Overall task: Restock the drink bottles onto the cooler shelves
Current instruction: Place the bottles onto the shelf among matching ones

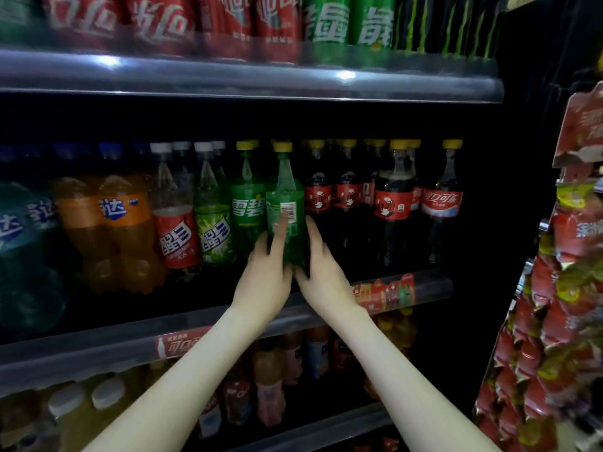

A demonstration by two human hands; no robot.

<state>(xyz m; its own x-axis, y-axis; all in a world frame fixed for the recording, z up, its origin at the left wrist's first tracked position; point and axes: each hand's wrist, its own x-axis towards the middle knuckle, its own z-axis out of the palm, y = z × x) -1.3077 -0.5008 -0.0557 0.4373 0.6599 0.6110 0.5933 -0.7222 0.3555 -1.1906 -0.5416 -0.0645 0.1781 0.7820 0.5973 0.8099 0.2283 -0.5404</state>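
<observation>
Head view: left hand, right hand press bottle between straight fingers. Barcode faces out; best twist logo forward, keep upright.

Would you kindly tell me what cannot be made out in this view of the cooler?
Head view:
- Green plastic bottle with yellow cap: base hidden by left hand and right hand; whether fingers wrap behind it, hidden by the bottle.
- Red cans on top shelf: tops cut by upper edge, blurred.
- Bottles on bottom shelf: dim, blurred, partly behind forearms.
</observation>
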